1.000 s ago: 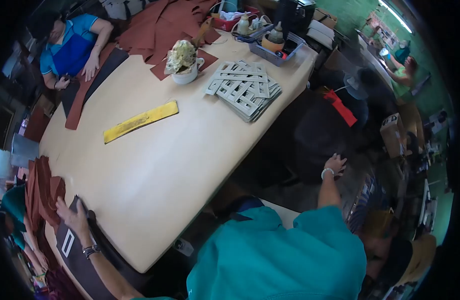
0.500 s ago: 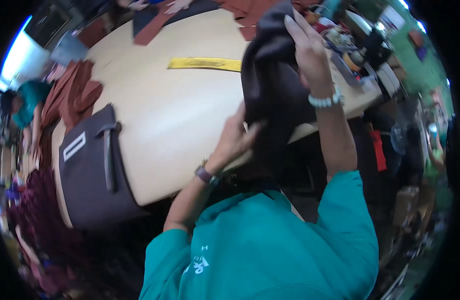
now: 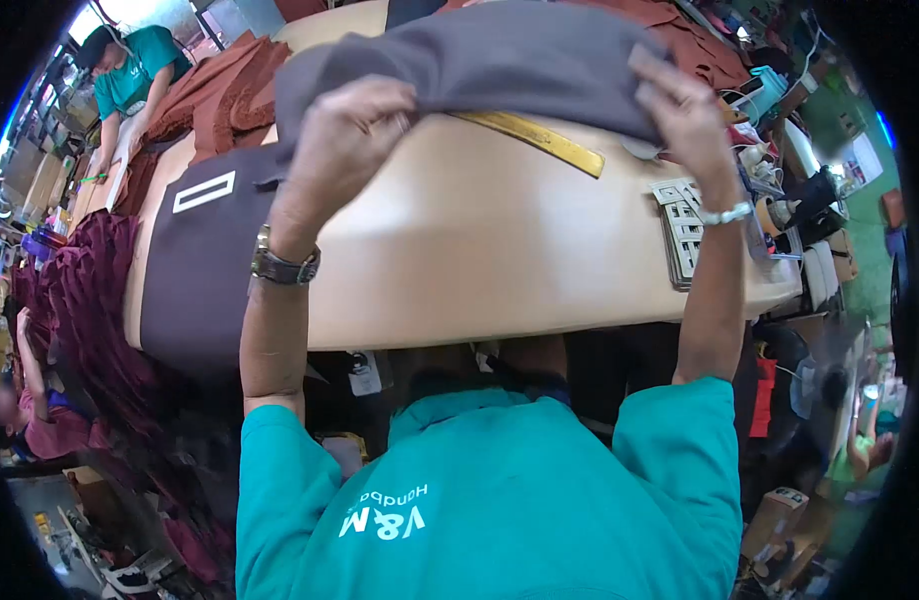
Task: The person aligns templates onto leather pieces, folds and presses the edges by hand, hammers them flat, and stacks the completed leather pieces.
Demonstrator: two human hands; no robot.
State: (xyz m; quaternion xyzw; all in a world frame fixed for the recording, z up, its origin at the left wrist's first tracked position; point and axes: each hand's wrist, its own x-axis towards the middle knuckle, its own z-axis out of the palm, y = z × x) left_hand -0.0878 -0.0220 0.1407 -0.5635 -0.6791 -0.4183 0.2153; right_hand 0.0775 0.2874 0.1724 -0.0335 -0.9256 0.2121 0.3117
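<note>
A dark grey-brown sheet [image 3: 520, 55], smooth and leather-like, billows over the far part of the table. My left hand [image 3: 355, 130] is closed, pinching the sheet's near edge at its left part. At the sheet's right end is my right hand [image 3: 685, 120], slightly blurred, its fingers apart and against the sheet. Partly under the sheet, a yellow ruler [image 3: 550, 145] lies slanted on the table. To the left lies another dark piece [image 3: 205, 260] with a white rectangular frame [image 3: 205, 193] on it.
The pale table [image 3: 480, 270] spans the front. White cut-out templates [image 3: 683, 235] are stacked at right, beside a cluttered rack [image 3: 770, 215]. Brown material [image 3: 215, 90] and maroon cloth [image 3: 80, 290] hang at left. A person in a teal shirt [image 3: 145, 65] works at far left.
The dark sheet has swung from hanging at the right to stretching across the table's far side. My left hand moved up and left and closed on its edge; my right hand moved right and down.
</note>
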